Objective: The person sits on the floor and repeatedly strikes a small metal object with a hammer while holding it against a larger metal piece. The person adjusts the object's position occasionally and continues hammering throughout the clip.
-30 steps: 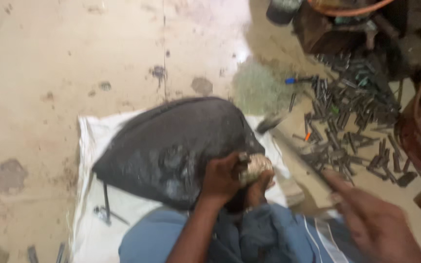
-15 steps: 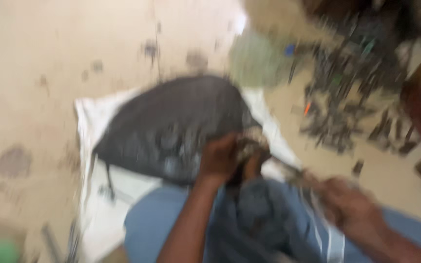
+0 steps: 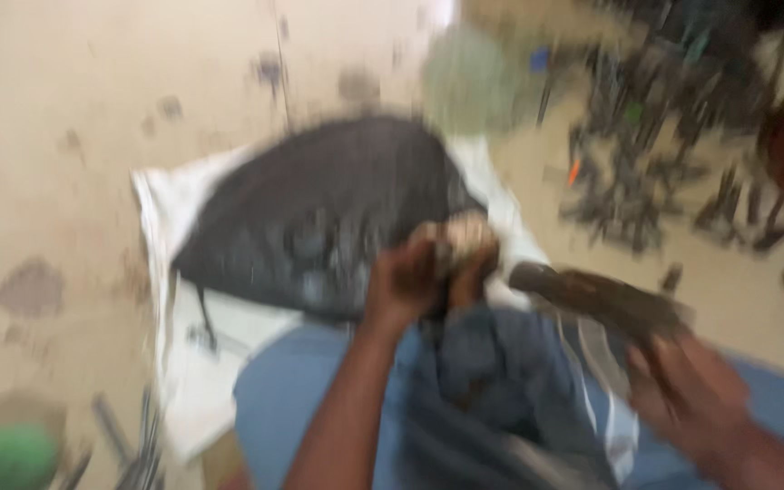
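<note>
My left hand (image 3: pixel 415 277) is clenched around a small pale object (image 3: pixel 466 238), which it presses against the near edge of the dark rounded bag (image 3: pixel 319 213); motion blur prevents any finer reading of what the object is. The grip sits at the centre of the view, directly above my lap, which keeps the piece braced against the body and close to the eye. My right hand (image 3: pixel 682 390), at 4 o'clock from the left hand, is wrapped around the butt of a long dark tool (image 3: pixel 592 295); its far end points toward 10 o'clock and lies just beside the pale object, so the tool is angled in toward the held piece. The bag rests on a white sheet (image 3: pixel 183 299) spread on the floor (image 3: pixel 65 109), which separates the work from the stained concrete. I sit with blue-trousered legs (image 3: pixel 292 399) drawn up, and a dark cloth (image 3: pixel 492 363) lies across them under both hands. At 2 o'clock, well apart, a scatter of dark metal pieces (image 3: pixel 646 172) covers the floor. At 8 o'clock a green object (image 3: pixel 2 458) shows at the frame edge.
</note>
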